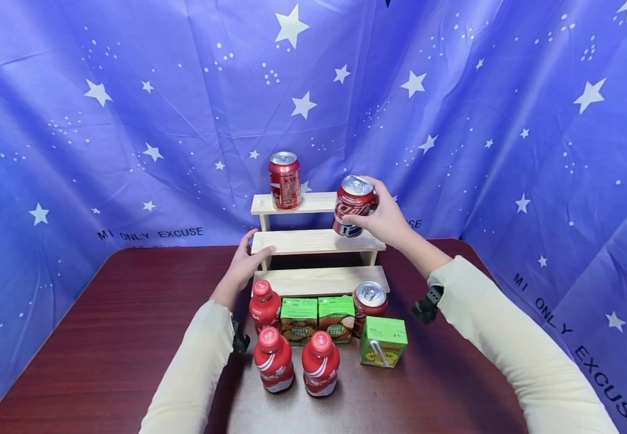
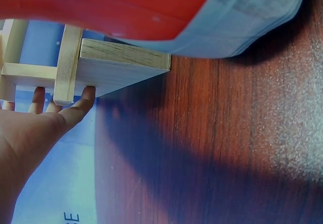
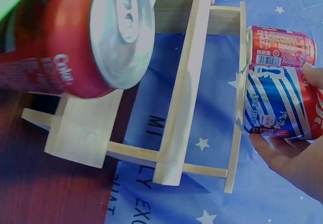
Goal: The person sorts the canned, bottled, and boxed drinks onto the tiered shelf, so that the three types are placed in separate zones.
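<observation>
My right hand [image 1: 386, 218] grips a red and blue soda can [image 1: 353, 205] from the right, thumb in front. The can is upright, overlapping the right end of the wooden three-step display stand [image 1: 318, 242] in the head view. In the right wrist view the can [image 3: 277, 103] appears at the top step, with the hand [image 3: 298, 158] round its lower part. My left hand [image 1: 244, 263] holds the left end of the middle step, thumb at its front edge and fingers behind. Another red can [image 1: 285, 182] stands on the top step, left side.
Before the stand are red bottles [image 1: 274, 360], green drink cartons [image 1: 299, 320] and a red can [image 1: 370, 304]. One carton [image 1: 382, 342] with a straw sits farther forward, right. A blue star-printed curtain [image 1: 183, 120] hangs behind the dark red table [image 1: 102, 337].
</observation>
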